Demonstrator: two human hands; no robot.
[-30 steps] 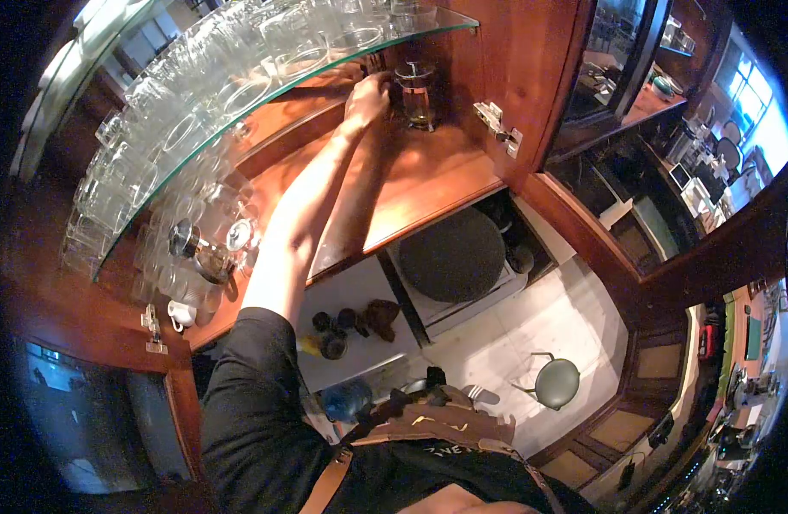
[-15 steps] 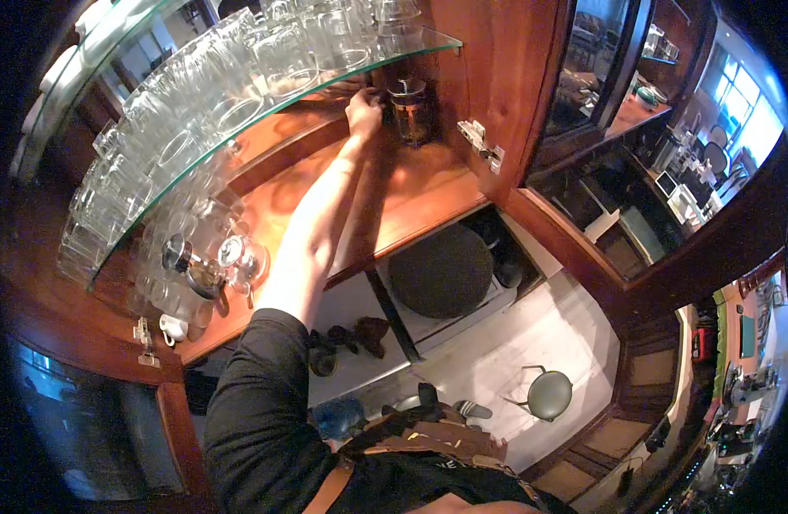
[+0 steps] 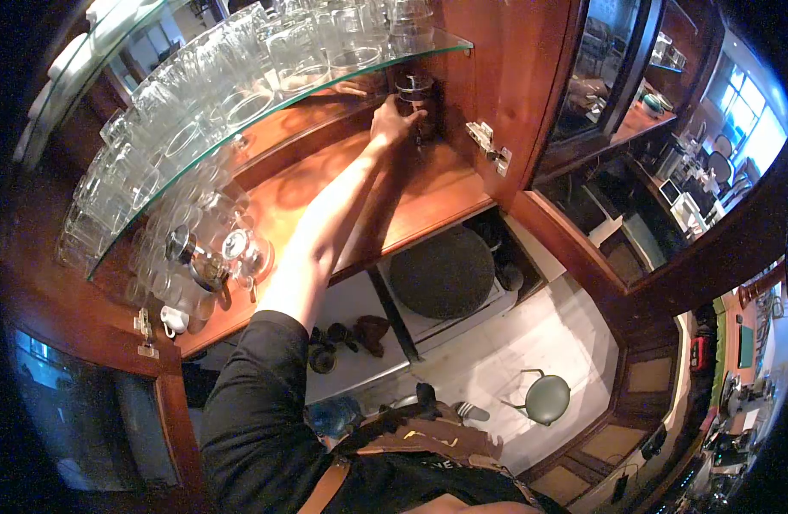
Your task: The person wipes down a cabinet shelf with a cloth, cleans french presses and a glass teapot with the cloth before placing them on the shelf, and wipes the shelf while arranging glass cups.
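Lettering: white characters are running across the chest of a black short-sleeved shirt (image 3: 261, 403) at 6 o'clock (half hidden by folds, so not legible); a small yellow mark is showing on a brown apron (image 3: 420, 439) just above.

Principal item: one clear glass cylindrical press pot with a metal lid and frame (image 3: 425, 98), standing upright at 12 o'clock on a reddish-brown wooden cabinet board (image 3: 450, 180), near the back corner. Its contents are staying unreadable behind the hand and shadow.

Hand: the left hand (image 3: 394, 126), also at 12 o'clock, is reaching in and meeting the pot's near side. The fingers are curving and the thumb is lying across the front (whether they are gripping it firmly, one cannot tell).

Vessels: numerous clear glass tumblers (image 3: 295, 51) are crowding a green-edged glass shelf (image 3: 450, 41) from 10 to 12 o'clock. At 9 o'clock, a black-lidded glass pot (image 3: 188, 248) and a silver-lidded clear glass pot (image 3: 240, 248) are standing side by side (contents not distinguishable). A small white handled cup (image 3: 174, 321) is sitting between 8 and 9 o'clock, near the board's front edge.
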